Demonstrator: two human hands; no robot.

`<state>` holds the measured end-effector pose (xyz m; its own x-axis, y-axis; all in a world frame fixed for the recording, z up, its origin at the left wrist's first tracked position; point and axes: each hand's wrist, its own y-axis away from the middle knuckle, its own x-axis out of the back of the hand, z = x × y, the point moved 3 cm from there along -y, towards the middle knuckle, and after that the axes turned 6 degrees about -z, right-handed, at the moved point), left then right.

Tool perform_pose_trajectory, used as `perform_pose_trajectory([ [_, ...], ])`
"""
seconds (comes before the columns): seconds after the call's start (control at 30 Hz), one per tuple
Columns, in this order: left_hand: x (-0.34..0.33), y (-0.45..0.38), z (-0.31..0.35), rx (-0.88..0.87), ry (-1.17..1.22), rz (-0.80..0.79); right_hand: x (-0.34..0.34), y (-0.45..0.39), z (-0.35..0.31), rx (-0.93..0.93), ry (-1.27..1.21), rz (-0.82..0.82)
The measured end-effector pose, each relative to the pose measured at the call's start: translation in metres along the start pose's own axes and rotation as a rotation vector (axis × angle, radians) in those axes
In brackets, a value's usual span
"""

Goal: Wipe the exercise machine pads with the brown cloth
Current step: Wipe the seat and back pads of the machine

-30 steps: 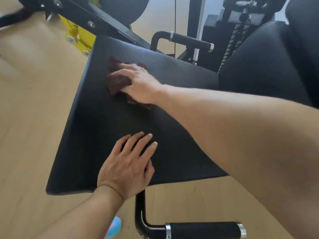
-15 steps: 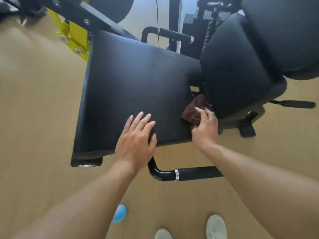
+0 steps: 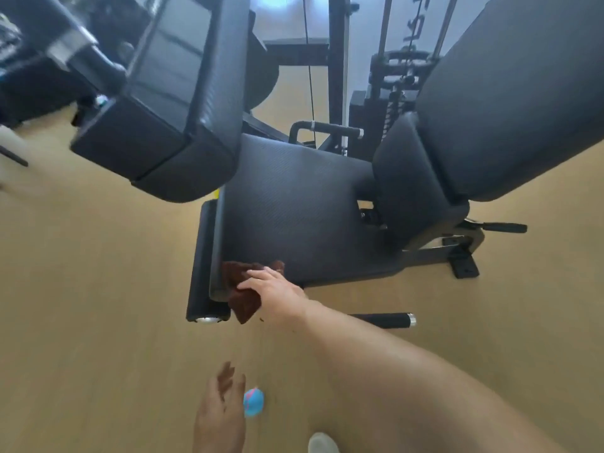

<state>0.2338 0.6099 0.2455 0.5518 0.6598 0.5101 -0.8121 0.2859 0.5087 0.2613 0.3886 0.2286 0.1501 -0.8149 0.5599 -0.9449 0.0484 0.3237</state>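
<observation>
The black seat pad (image 3: pixel 300 210) of the exercise machine lies flat in the middle of the view. My right hand (image 3: pixel 276 291) holds the brown cloth (image 3: pixel 240 289) against the pad's near left corner, and part of the cloth hangs over the edge. My left hand (image 3: pixel 219 416) hovers low over the floor with straight fingers, off the pad and holding nothing. A black roller pad (image 3: pixel 201 263) runs along the seat's left side. The tilted back pad (image 3: pixel 510 103) rises at the right.
A second black pad (image 3: pixel 176 103) on a frame hangs at the upper left, above the seat. A black handle bar (image 3: pixel 389 319) sticks out near my forearm. A blue ball (image 3: pixel 253 402) lies on the wooden floor beside my left hand. A white shoe (image 3: pixel 322 443) shows at the bottom.
My right hand slid the cloth from the seat's right edge to its near left corner. My left hand lifted off the pad and dropped toward the floor. The view pulled back.
</observation>
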Motion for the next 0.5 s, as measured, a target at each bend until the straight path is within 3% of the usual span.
perform_pose_trajectory([
  [0.1, 0.002, -0.001, 0.016, 0.023, -0.043, -0.081, 0.014, 0.031, 0.046, -0.294, 0.031, 0.119],
  [0.2, 0.003, -0.019, 0.028, 0.008, -0.081, -0.106, 0.036, 0.07, 0.121, -0.692, -0.134, 0.383],
  [0.27, -0.001, -0.032, 0.025, -0.008, -0.13, -0.112, 0.042, 0.086, 0.164, -0.863, -0.279, 0.55],
  [0.33, -0.011, -0.04, 0.019, -0.022, -0.173, -0.141, 0.045, 0.083, 0.192, -0.936, -0.531, 0.726],
  [0.4, -0.021, -0.04, 0.016, -0.025, -0.155, -0.194, 0.047, 0.067, 0.215, -0.974, -0.635, 0.791],
  [0.47, -0.027, -0.03, 0.021, -0.068, -0.119, -0.218, 0.051, 0.045, 0.223, -0.975, -0.57, 0.825],
  [0.5, -0.03, -0.026, 0.018, -0.081, -0.097, -0.212, 0.059, 0.034, 0.198, -0.883, -0.451, 0.777],
])
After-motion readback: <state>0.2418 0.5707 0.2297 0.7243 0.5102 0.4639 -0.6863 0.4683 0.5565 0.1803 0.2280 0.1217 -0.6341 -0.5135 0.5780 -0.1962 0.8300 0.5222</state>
